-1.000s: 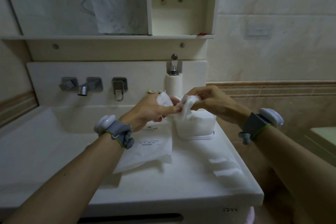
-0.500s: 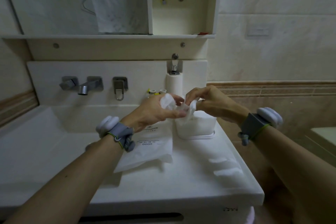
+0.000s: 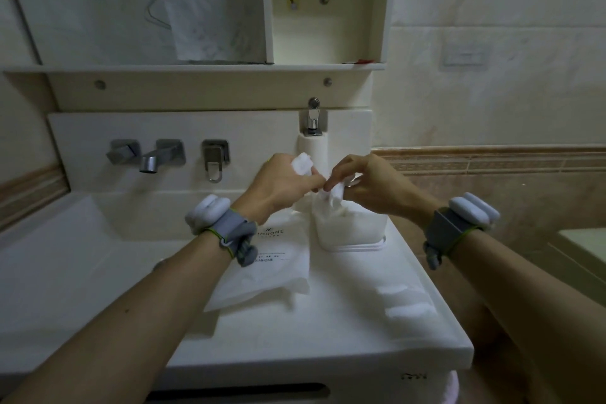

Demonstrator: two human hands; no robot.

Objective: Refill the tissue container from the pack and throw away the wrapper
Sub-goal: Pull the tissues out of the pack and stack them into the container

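Two bare hands meet over our tissue container (image 3: 351,226), the white box standing at the back right of the vanity counter (image 3: 328,331), as we refill it. Left of the container, the wall-mounted tap (image 3: 149,157) juts over the sink basin (image 3: 65,256). Nearer the container, and just beside its left wall, the wrapper (image 3: 272,275) lies flat on the counter, its printed face up and its near end reaching toward the front edge. Above the wrapper, our left hand (image 3: 278,187) is curled closed around a wad of white tissue (image 3: 303,163) that pokes up past the knuckles, its fingertips meeting those of the other hand directly over the container's mouth. There, a tuft of tissues (image 3: 333,198) stands up out of the container; our right hand (image 3: 370,187), arched over the container from its right side, pinches the top of that tuft between thumb and fingertips. Whether the left fingertips also grip the tuft we cannot tell, since the view there is blurred. Behind the container, a white roll (image 3: 316,152) stands against the backsplash.
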